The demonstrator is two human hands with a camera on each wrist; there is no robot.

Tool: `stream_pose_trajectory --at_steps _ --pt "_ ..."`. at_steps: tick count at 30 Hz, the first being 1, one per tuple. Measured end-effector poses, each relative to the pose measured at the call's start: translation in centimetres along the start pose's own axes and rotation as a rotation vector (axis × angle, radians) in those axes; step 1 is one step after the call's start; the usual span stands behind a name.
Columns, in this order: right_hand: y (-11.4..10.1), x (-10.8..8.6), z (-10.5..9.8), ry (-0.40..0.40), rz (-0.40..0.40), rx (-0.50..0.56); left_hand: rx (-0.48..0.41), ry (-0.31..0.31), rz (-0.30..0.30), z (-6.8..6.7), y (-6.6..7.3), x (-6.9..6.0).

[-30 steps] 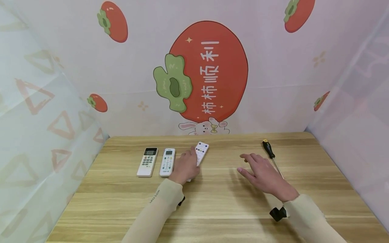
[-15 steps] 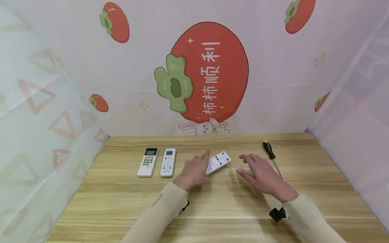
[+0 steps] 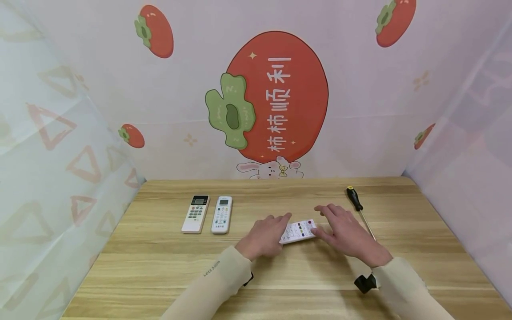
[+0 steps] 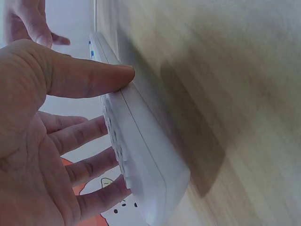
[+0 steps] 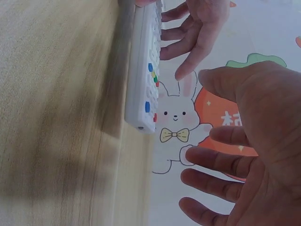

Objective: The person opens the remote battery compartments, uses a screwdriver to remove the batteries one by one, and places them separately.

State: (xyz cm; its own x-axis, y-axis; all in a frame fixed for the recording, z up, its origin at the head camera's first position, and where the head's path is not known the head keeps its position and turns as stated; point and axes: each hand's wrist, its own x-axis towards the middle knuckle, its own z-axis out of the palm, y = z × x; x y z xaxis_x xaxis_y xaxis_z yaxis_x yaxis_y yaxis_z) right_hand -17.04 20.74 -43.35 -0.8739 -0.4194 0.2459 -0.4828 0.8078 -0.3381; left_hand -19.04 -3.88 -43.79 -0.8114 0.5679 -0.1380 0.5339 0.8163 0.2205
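My left hand [image 3: 265, 235] grips a white remote control [image 3: 299, 231] by one end. In the left wrist view, the thumb [image 4: 94, 77] presses along its side edge and the fingers lie over the button face. Shadow on the table below suggests that the remote control [image 5: 142, 80] is lifted a little; its coloured buttons point toward my right hand. That right hand [image 3: 347, 231] hovers by the remote's far end with fingers spread and nothing in them. In the right wrist view, a gap shows between the right thumb [image 5: 221, 82] and the remote.
Two more remote controls lie side by side at the left: one with a black top [image 3: 195, 214], one all white [image 3: 222, 215]. A black and yellow screwdriver [image 3: 354, 198] lies beyond my right hand. Printed cloth [image 3: 176, 102] walls the wooden table [image 3: 160, 275] at back and sides.
My left hand has carried the remote control rightward and nearer to me, turning it from steeply slanted to almost crosswise. Its far end is now beside my right hand, which has barely moved.
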Motion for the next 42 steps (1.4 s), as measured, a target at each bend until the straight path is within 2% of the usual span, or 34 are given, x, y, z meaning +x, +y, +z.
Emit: stream_pose_trajectory --at_steps 13,26,36,42 --pt "-0.2 -0.1 0.4 -0.054 0.015 -0.017 0.012 -0.033 0.038 0.7 0.7 -0.4" --pt "-0.7 0.5 0.6 -0.148 0.035 -0.03 0.002 -0.04 0.023 0.6 0.3 -0.6" --pt "-1.0 1.0 1.4 -0.194 0.019 -0.029 -0.024 0.004 -0.02 -0.6 -1.0 -2.0" --pt "-1.3 1.4 1.9 -0.239 0.048 -0.005 -0.034 0.051 -0.05 -1.4 -2.0 -3.1"
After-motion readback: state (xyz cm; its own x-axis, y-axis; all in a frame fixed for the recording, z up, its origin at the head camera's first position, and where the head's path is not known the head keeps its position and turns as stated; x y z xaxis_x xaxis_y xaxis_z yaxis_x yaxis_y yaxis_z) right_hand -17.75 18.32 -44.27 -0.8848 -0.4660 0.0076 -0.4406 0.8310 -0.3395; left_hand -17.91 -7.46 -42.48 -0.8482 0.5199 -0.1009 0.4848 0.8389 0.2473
